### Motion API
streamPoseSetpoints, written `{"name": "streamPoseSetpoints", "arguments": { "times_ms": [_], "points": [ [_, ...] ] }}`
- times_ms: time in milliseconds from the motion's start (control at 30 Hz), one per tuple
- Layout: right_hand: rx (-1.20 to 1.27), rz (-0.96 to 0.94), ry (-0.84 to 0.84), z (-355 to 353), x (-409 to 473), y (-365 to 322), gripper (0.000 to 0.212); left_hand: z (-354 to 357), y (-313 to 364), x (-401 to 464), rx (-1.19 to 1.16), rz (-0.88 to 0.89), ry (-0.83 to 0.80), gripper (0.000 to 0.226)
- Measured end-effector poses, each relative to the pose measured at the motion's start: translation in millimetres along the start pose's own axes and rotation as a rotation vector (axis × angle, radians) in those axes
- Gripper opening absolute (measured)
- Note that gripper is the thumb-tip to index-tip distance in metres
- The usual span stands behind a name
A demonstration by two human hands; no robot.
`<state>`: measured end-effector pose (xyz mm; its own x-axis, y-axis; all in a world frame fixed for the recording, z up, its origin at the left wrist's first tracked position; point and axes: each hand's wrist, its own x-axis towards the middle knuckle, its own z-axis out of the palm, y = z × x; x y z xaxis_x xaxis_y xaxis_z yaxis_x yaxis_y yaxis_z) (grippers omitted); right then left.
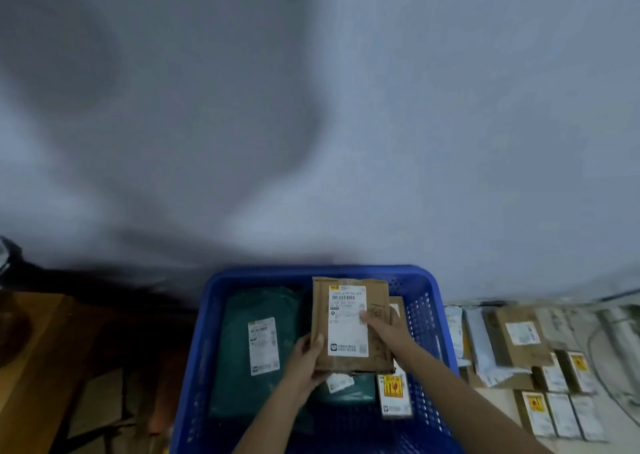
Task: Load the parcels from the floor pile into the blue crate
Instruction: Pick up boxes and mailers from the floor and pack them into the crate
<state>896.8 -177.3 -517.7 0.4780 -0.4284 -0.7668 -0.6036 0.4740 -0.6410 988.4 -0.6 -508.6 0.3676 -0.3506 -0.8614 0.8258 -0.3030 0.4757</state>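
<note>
Head view: a brown cardboard parcel (351, 325) is held over the blue crate (207, 332), its long axis running from 6 to 12 o'clock, white label face up with the barcode end at 12. The left hand (306, 360) grips the parcel's 7 o'clock corner, thumb on top and fingers curled beneath, those fingers hidden. The right hand (382, 325) lies on the parcel's 3 o'clock edge, fingers laid over the label; whether it curls under the edge cannot be told.

In the crate, a green bag (252, 349) lies flat at 9 o'clock of the parcel, long axis also 6 to 12. A small box (394, 394) with a yellow sticker shows at 5 o'clock, its far end covered by the parcel. A second green bag (349, 389) beneath is mostly hidden.

The pile (540, 374) of boxes and pale bags sits on the floor at 3 o'clock, outside the crate; its labels are blurred. The crate's near rim is cut off by the frame.
</note>
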Motion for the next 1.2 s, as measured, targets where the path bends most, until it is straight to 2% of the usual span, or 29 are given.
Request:
{"name": "streamPoseSetpoints", "arguments": {
  "times_ms": [67,167,267,333,433,500,667,867,1033,1100,1200],
  "points": [
    [-0.036,-0.008,0.084,8.0,10.8,18.0,0.080,-3.9,-9.0,18.4,0.022,0.001,0.030,0.047],
    [-0.112,-0.039,0.168,25.9,36.5,25.9,0.057,-9.1,-13.0,52.0,0.103,0.039,0.091,0.044],
    [-0.159,-0.064,0.169,42.0,64.4,27.6,0.053,-20.6,-8.9,77.0,0.258,0.082,0.148,0.045],
    [-0.179,-0.087,0.160,50.9,85.5,30.4,0.046,-32.8,-7.9,98.3,0.431,0.094,0.169,0.046],
    [-0.238,-0.108,0.182,58.0,107.4,39.6,0.051,-43.1,-7.1,126.7,0.864,0.120,0.228,0.053],
    [-0.266,-0.117,0.199,55.9,117.0,47.8,0.050,-36.7,-5.6,138.3,1.045,0.169,0.279,0.055],
    [-0.283,-0.115,0.205,45.3,135.4,57.4,0.051,-16.4,-11.3,153.5,0.943,0.193,0.274,0.040],
    [-0.273,-0.139,0.197,61.7,144.7,61.0,0.052,-36.3,-7.1,169.5,0.900,0.120,0.221,0.062],
    [-0.279,-0.145,0.176,65.9,144.0,57.9,0.054,-38.8,-8.3,172.5,0.880,0.123,0.226,0.064],
    [-0.305,-0.122,0.153,62.2,140.2,53.7,0.058,-39.8,-7.0,171.1,0.899,0.117,0.232,0.064],
    [-0.356,-0.094,0.163,50.5,122.5,51.3,0.081,-48.1,-2.4,165.6,0.980,0.119,0.264,0.069]
  ]
}}
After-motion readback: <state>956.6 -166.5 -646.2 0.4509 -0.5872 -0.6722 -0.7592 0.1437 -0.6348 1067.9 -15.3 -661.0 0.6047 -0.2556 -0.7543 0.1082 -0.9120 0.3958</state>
